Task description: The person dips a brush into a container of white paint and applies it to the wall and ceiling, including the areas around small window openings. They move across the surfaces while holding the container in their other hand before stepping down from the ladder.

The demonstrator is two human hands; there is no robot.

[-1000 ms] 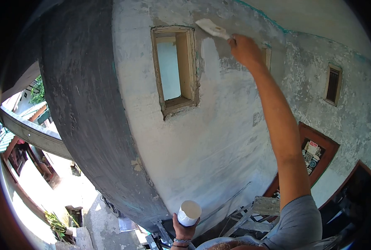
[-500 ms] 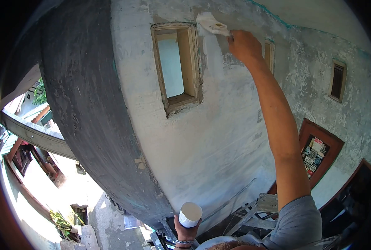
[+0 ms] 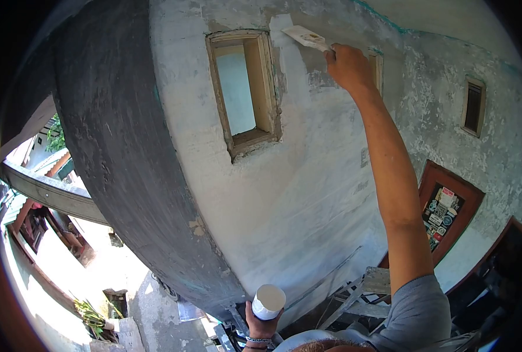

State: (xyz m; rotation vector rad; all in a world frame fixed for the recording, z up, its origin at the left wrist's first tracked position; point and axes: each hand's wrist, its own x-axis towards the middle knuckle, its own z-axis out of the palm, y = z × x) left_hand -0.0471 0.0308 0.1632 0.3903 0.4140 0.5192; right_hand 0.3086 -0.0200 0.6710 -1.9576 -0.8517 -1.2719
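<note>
Right grip (image 3: 347, 66) is clenched round the handle of a paintbrush (image 3: 305, 36), arm stretched high. The brush's white-coated bristles lie against the rough wall (image 3: 313, 193) just beside the upper right corner of the recessed window frame (image 3: 269, 88), at the top of a white streak. Left grip (image 3: 259, 325), low near the wall's bottom edge, is wrapped round a white paint tub (image 3: 268, 301) held upright, with a metal ladder (image 3: 369, 284) off to its right.
</note>
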